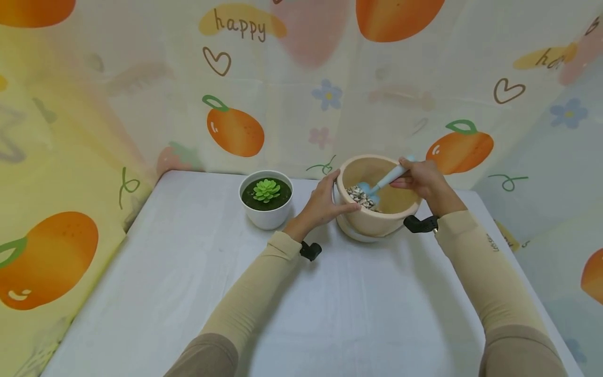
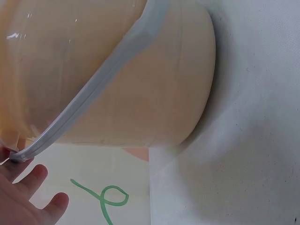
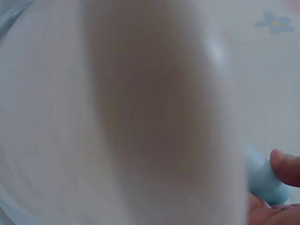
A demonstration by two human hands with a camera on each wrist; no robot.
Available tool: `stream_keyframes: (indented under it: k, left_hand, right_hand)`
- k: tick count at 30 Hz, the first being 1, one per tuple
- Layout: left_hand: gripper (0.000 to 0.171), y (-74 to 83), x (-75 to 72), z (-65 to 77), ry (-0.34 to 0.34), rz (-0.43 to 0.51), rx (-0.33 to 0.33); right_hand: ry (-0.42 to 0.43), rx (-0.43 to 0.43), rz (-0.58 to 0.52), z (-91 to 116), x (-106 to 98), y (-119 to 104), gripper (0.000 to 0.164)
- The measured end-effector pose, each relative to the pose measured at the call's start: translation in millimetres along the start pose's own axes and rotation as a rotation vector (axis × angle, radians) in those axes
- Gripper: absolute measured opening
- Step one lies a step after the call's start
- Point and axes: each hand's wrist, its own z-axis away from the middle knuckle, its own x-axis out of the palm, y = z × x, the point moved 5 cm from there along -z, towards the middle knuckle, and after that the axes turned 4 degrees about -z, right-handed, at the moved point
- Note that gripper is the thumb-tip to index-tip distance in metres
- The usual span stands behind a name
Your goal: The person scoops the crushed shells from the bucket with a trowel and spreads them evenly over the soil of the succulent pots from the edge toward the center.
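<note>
A beige bucket [image 1: 377, 222] with a pale handle [image 2: 101, 82] stands on the white table, and black-and-white pebbles [image 1: 360, 198] lie inside it on the left. My left hand [image 1: 324, 201] rests with spread fingers against the bucket's left rim, its thumb along the front. In the left wrist view, two fingers [image 2: 35, 178] of it stand off the wall. My right hand [image 1: 421, 180] grips the light blue handle of a small shovel [image 1: 388, 178], whose blade is down among the pebbles. The right wrist view shows the bucket blurred and very close, with the shovel's handle end [image 3: 267, 180] between thumb and fingers.
A white pot [image 1: 266, 217] with a green succulent [image 1: 266, 190] in dark filling stands left of the bucket. Behind the table [image 1: 188, 293] hangs a printed cloth [image 1: 292, 125], close to its back edge. Each wrist carries a black device [image 1: 311, 251].
</note>
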Motion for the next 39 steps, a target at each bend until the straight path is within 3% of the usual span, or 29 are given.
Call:
stream_keyframes:
  k: [15, 20, 30, 39]
  left_hand:
    - [0.108, 0.2, 0.8, -0.7, -0.006, -0.016, -0.006]
    - [0.107, 0.3, 0.6, 0.5, -0.011, -0.005, -0.021]
    - [0.108, 0.2, 0.3, 0.4, -0.010, -0.001, -0.019]
    - [0.108, 1.5, -1.2, 1.1, -0.008, 0.010, -0.016]
  right_hand:
    - [-0.058, 0.097, -0.164, 1.5, -20.4, -5.4, 0.022]
    - [-0.030, 0.062, -0.193, 6.1, -28.3, -7.1, 0.019]
    - [0.065, -0.065, -0.359, 15.8, -37.1, -6.4, 0.015]
    - [0.089, -0.132, -0.447, 20.2, -36.8, -2.4, 0.018]
